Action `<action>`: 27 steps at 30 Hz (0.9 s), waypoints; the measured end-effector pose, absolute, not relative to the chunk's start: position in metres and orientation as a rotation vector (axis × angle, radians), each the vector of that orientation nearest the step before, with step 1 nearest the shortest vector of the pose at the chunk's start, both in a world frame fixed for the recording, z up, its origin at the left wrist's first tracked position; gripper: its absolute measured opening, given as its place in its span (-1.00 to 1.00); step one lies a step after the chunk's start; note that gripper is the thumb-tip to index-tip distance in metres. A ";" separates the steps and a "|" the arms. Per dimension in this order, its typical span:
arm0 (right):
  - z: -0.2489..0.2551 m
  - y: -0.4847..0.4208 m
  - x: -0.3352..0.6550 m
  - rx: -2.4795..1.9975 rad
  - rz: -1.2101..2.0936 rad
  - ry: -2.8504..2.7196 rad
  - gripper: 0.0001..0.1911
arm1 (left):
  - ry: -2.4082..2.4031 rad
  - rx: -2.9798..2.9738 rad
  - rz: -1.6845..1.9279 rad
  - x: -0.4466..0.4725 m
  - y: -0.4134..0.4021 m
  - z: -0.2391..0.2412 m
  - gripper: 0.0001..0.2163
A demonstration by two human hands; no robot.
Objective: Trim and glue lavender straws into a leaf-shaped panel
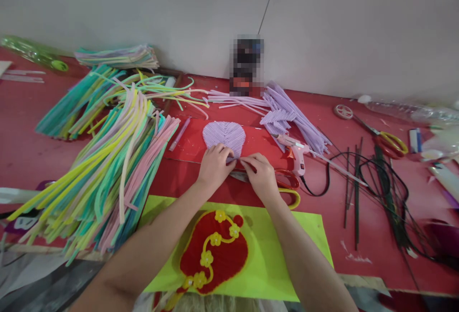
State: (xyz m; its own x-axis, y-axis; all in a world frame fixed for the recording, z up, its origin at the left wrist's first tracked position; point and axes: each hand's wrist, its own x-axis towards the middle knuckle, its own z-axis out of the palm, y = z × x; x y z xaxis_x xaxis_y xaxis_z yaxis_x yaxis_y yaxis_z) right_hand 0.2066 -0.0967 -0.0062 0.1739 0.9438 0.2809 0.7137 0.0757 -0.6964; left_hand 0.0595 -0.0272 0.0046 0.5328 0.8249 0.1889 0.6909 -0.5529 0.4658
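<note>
My left hand [216, 165] and my right hand [262, 173] meet at the lower tip of a lilac leaf-like shape [224, 133] built from slanting rows of pipe cleaners. It lies on a red sheet [190, 145]. Between my pinched fingertips shows a bit of lilac pipe cleaner [232, 159], mostly hidden. Scissors with red and yellow handles [289, 198] lie partly under my right hand. A pink glue gun [296, 152] rests to the right. Below my forearms, a red panel with yellow flowers [218, 254] sits on a yellow-green sheet [287, 254].
Loose lilac pipe cleaners [290, 111] lie behind the glue gun. Multicoloured pipe cleaners [118, 159] heap up at left. A black cable [328, 178], dark green stems [356, 197] and more scissors [392, 145] are at right. A pixelated object [247, 63] stands against the wall.
</note>
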 end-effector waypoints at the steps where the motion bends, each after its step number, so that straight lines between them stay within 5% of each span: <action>1: -0.005 -0.097 0.206 -1.694 0.378 -1.583 -0.76 | 1.255 2.443 0.562 0.059 -0.027 0.004 -0.92; 27: -0.008 -0.097 0.204 -1.723 0.388 -1.572 -0.75 | 1.165 2.412 0.564 0.055 -0.026 0.006 -0.88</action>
